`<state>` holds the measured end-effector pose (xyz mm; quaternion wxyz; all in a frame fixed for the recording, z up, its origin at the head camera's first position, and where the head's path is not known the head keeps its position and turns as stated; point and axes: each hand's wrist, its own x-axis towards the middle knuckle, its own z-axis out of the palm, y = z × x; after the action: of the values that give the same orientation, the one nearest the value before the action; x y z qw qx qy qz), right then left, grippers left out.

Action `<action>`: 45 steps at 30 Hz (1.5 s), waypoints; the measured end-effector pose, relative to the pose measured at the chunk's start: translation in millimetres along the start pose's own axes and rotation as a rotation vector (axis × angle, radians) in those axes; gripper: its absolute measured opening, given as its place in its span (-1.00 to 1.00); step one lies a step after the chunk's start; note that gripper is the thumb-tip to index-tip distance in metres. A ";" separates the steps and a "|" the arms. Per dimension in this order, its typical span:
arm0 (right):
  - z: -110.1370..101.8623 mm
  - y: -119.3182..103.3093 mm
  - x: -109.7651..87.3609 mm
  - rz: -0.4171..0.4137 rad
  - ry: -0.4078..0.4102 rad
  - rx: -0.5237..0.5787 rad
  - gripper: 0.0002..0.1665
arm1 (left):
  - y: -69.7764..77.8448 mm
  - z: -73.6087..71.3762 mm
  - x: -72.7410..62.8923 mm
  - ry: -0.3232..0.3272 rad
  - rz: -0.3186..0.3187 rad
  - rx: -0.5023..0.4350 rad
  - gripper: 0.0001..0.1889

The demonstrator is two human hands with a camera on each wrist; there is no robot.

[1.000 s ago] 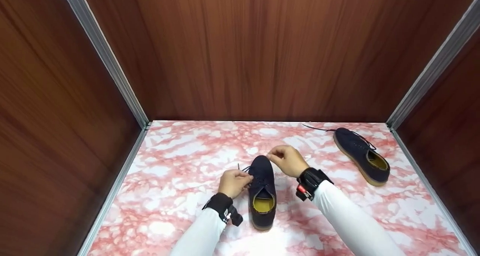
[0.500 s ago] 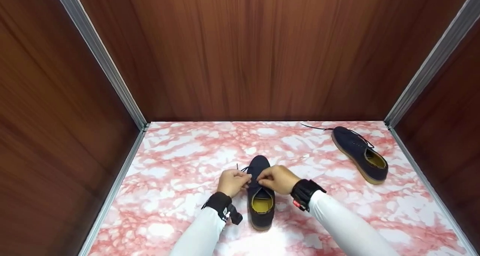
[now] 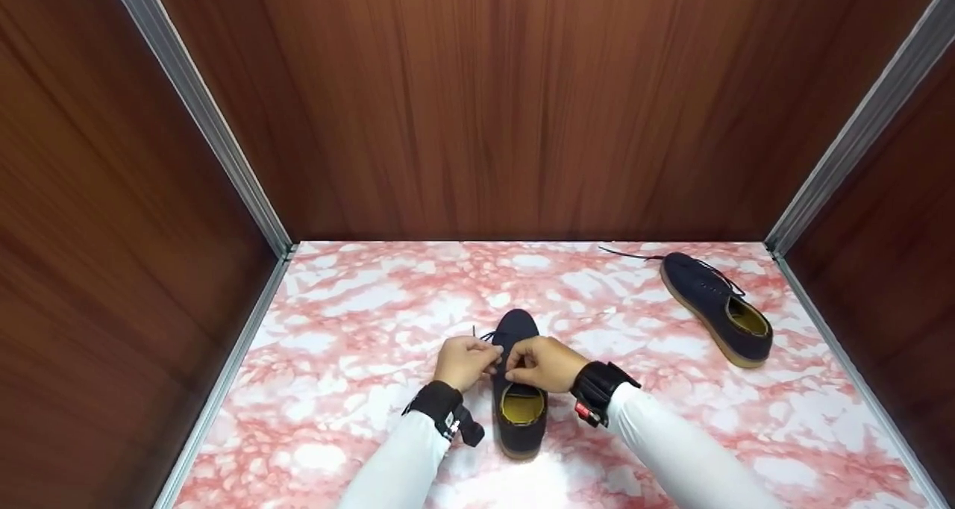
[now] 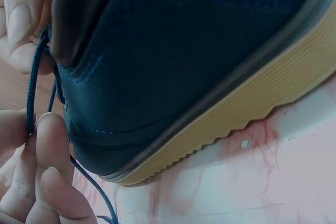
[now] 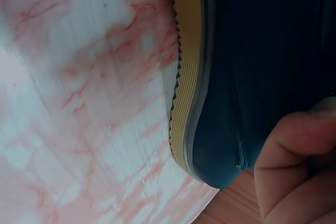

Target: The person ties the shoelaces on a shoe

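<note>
Though a lace (image 4: 31, 85) hangs at its front, the shoe (image 3: 521, 425) shows no finished bow; it stands near the middle of the surface (image 3: 358, 389), toe toward the back wall (image 3: 477, 106), between both hands.

Left hand (image 3: 466, 363): at the shoe's left side; grip drawn small, thumb and finger pinching the lace.

Right hand (image 3: 548, 362): over the shoe's right edge, just ahead of the ankle hole; grip nearly closed, fingertips by the lace; cannot tell whether they hold it.

Progress, as judged: lace fitted, tying part-way. Apparently outstanding: a finished knot; a loose end beside the toe.

Second shoe (image 3: 716, 311): well apart, to the right, set at an angle; own lace (image 3: 630, 254) trailing past its toe. Tying there seems not begun.

Room: broad between left hand and left wall (image 3: 112, 270); moderate between right hand and second shoe; ample ahead of the toe.

Edges: metal strips (image 3: 221, 386) along both sides; tightest spot, second shoe near right wall (image 3: 880, 195).
</note>
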<state>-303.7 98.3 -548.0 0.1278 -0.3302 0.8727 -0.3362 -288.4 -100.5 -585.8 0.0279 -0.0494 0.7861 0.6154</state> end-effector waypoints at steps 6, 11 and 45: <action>3.0 -1.0 1.7 0.013 0.041 0.036 -0.83 | 0.0 0.7 0.5 0.001 -0.006 -0.017 -0.84; 4.9 -0.9 2.7 0.033 0.062 0.069 -0.84 | 0.6 0.5 -0.1 -0.005 -0.024 -0.049 -0.83; 3.6 -3.4 0.7 0.156 0.095 0.137 -0.76 | -2.7 -29.3 -1.8 0.027 -0.051 -0.019 -0.88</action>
<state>-301.0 94.1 -548.4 0.1342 -0.2355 0.8757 -0.3996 -285.8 -129.5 -581.2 0.0326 -0.0778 0.7791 0.6212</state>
